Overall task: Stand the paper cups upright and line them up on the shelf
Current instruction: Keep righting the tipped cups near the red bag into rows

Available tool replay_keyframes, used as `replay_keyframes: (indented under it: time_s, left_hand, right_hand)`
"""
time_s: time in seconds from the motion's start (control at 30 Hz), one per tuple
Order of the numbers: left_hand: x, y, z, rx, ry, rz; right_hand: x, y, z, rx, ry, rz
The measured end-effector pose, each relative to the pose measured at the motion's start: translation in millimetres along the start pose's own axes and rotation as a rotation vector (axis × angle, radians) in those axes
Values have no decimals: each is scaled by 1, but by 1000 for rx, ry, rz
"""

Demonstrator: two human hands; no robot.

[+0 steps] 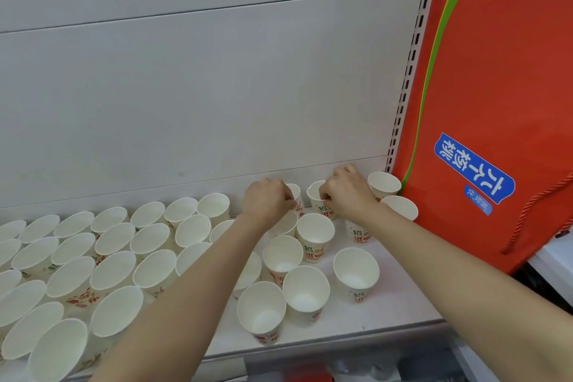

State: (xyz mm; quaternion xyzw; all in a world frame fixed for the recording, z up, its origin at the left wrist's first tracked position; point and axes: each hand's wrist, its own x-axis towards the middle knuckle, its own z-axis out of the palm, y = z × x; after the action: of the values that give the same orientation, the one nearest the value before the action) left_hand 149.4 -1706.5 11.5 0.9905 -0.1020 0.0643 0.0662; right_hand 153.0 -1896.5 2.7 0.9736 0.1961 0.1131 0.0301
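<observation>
Several white paper cups with red and green print stand upright on the white shelf (393,298). On the left they form tidy rows, for example the cup (214,206) in the back row. Near the right they stand looser, such as one cup (356,273) and another (261,310) near the front. My left hand (267,200) pinches the rim of a back-row cup (298,199), which it mostly hides. My right hand (348,194) pinches the rim of the neighbouring cup (319,200) by the back wall.
A large orange bag (483,121) with a blue label and a red cord leans at the shelf's right end, touching the cups (384,184) beside it. The white back panel rises behind. The shelf's front edge runs below my forearms.
</observation>
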Motion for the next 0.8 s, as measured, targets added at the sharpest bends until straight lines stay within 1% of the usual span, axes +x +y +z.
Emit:
replay_keyframes:
  time_s: [0.1, 0.2, 0.27, 0.3, 0.37, 0.4, 0.43, 0.47, 0.53, 0.57, 0.7, 0.8]
  left_hand:
    - [-3, 2, -1, 23, -30, 43]
    - [-6, -6, -5, -89, -38, 55]
    - [-14, -18, -14, -170, -1, 52]
    - [-19, -24, -19, -207, 21, 60]
    - [-31, -38, -30, -280, 25, 103]
    - [-37, -43, -35, -299, -15, 132]
    - [-43, -47, -38, -291, -75, 165]
    - [-48, -49, -40, -251, -130, 198]
    - [-53, -52, -37, -136, -199, 234]
    - [-53, -52, -34, -87, -216, 237]
    - [-53, -45, -26, 32, -206, 310]
    - [-53, -42, -23, -27, -120, 306]
  right_hand:
    - [-2, -2, 5, 43, -22, 31]
    - [-4, -1, 3, 119, -30, 52]
    - [-7, 1, -4, 181, 12, 54]
    - [-11, 2, -8, 237, 63, 58]
    - [-21, 5, -17, 420, 126, 91]
    - [-27, 7, -21, 529, 98, 101]
    - [-34, 7, -25, 606, 26, 89]
    - [-40, 5, -28, 631, -63, 53]
    - [-51, -5, -28, 561, -186, -33]
    - [-56, -11, -27, 508, -190, -69]
    - [-61, -23, -24, 382, -129, -142]
    - [-64, -19, -30, 367, -69, -101]
